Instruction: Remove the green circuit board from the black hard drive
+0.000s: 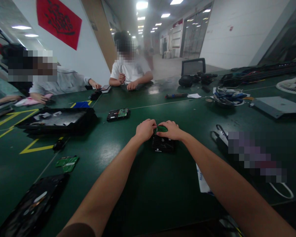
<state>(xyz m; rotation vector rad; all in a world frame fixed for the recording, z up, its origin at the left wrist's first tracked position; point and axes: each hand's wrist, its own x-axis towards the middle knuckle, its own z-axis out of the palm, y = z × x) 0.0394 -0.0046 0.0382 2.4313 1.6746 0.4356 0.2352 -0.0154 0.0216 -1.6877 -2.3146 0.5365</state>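
Both hands meet over a black hard drive (162,144) on the green table (148,197) — left hand (145,130) and right hand (171,130), fingers curled shut, pinch its small green circuit board (161,129).

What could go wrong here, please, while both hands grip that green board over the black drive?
The green circuit board, pinched between the left hand and right hand, might flex or crack. The black hard drive lies loose on the table and could slide.

Both arms outstretched — left hand (145,129) and right hand (171,130) curled, knuckles nearly touching.
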